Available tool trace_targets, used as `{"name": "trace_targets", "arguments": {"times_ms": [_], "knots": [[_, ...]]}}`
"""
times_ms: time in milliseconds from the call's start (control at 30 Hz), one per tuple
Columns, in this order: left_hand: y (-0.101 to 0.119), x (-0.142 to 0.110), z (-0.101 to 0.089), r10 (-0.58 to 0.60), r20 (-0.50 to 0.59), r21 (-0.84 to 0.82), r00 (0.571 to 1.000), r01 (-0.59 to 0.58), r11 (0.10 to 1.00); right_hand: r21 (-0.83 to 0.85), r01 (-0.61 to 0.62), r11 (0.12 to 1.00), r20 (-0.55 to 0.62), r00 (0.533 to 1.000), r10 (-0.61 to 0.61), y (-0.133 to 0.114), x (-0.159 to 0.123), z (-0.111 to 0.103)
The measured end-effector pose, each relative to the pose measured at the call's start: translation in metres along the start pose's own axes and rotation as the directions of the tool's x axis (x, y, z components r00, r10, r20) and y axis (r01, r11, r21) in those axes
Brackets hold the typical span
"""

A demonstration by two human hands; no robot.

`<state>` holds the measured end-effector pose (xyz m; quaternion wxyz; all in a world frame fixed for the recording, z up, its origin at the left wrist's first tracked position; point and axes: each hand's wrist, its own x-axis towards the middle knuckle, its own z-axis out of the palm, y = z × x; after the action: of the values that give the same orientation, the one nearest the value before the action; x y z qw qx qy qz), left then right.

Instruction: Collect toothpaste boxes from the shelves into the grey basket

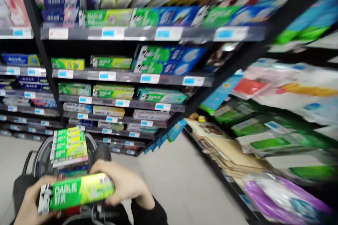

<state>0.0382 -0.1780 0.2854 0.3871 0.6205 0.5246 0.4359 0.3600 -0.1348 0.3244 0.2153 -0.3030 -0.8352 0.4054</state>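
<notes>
A green and yellow toothpaste box (76, 191) lies crosswise at the bottom left, held at both ends. My left hand (27, 204) grips its left end and my right hand (124, 182) is wrapped over its right end. Just behind it stands a dark shopping basket (42, 158) with a stack of several more green toothpaste boxes (69, 146) in it.
Dark store shelves (126, 77) full of toothpaste boxes with blue price tags rise ahead and to the left. A second shelf unit (277, 119) with bagged goods runs along the right. Pale floor (179, 179) stretches between them.
</notes>
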Motion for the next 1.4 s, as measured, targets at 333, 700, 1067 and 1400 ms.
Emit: {"name": "trace_targets", "arguments": {"times_ms": [333, 700, 1067, 1400], "knots": [[0.039, -0.002, -0.011, 0.405, 0.000, -0.008, 0.914, -0.405, 0.914, 0.078, 0.193, 0.978, -0.413, 0.899, -0.144, -0.016, -0.017, 0.017], [0.051, -0.011, 0.000, -0.259, -0.070, -0.240, 0.963, 0.236, 0.942, 0.783, -0.121, 0.610, -0.277, 0.811, 0.515, -0.013, -0.002, 0.052], [0.045, -0.014, -0.001, -0.447, 0.001, -0.291, 0.894, 0.428, 0.856, 0.824, -0.150, 0.546, -0.215, 0.810, 0.545, -0.006, 0.002, 0.063], [0.038, -0.025, -0.021, -0.047, -0.004, -0.154, 0.999, 0.046, 0.987, 0.522, 0.142, 0.841, -0.442, 0.888, 0.125, -0.001, -0.020, 0.060]]}}
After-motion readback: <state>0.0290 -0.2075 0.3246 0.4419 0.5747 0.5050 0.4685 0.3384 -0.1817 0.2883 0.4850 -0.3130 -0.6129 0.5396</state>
